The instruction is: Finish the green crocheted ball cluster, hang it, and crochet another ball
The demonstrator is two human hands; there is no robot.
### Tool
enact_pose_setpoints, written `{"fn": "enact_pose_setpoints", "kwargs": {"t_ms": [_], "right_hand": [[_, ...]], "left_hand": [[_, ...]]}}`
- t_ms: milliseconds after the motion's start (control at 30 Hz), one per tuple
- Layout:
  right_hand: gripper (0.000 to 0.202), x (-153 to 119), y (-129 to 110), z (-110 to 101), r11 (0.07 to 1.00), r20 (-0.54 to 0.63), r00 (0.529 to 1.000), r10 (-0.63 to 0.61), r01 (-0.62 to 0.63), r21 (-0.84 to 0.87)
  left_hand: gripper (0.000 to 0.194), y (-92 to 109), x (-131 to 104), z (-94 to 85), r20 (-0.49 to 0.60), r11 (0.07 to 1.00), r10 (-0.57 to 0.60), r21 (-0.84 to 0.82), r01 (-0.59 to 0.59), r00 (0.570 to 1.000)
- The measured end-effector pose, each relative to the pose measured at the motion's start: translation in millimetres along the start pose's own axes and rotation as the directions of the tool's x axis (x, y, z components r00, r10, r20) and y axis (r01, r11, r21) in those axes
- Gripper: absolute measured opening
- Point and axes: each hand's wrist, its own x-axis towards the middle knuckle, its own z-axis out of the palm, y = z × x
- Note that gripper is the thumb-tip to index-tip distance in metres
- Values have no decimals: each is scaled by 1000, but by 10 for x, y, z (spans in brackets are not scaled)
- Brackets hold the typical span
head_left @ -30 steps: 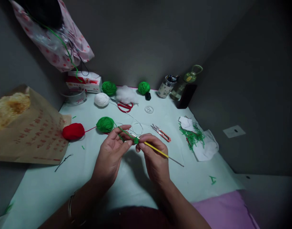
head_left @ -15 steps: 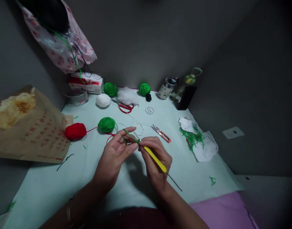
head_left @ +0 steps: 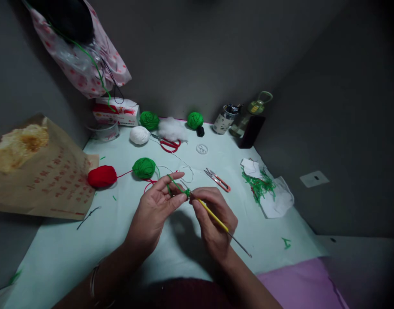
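Between thumb and fingers, my left hand (head_left: 156, 206) pinches a small green crochet piece (head_left: 187, 192), with green yarn (head_left: 172, 180) looped over its raised index finger. My right hand (head_left: 214, 219) grips a crochet hook (head_left: 214, 215) by its yellow handle. The hook's metal tip is at the green piece and points up and left; its other end sticks out below my right hand. Behind my left hand lies a green yarn ball (head_left: 143, 168), its strand leading toward my fingers. The exact stitches are too small to make out.
At left are a red yarn ball (head_left: 102, 177) and a paper bag with bread (head_left: 61, 180). Thread snips (head_left: 218, 180) and red-handled scissors (head_left: 170, 146) lie beyond my hands. Green yarn scraps (head_left: 259, 184) sit at right; a bottle (head_left: 245, 122) and pen tin (head_left: 224, 120) stand behind.
My right hand has shifted slightly right and turned the hook, so its yellow handle looks narrower. More of the metal tip shows past the green piece. My left hand has hardly moved.
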Motion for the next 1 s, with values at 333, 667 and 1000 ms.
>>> {"fn": "enact_pose_setpoints", "kwargs": {"t_ms": [333,667,1000], "right_hand": [[25,40,36,29,966,-20,992,126,-118,229],[10,38,124,100,893,-73,961,267,-218,394],[20,39,14,141,978,-150,979,138,-111,175]], "left_hand": [[51,34,6,30,36,999,-6,-31,7,999],[53,-17,45,43,32,999,42,-6,-42,999],[47,-71,54,59,30,1000,18,-23,-17,999]]}}
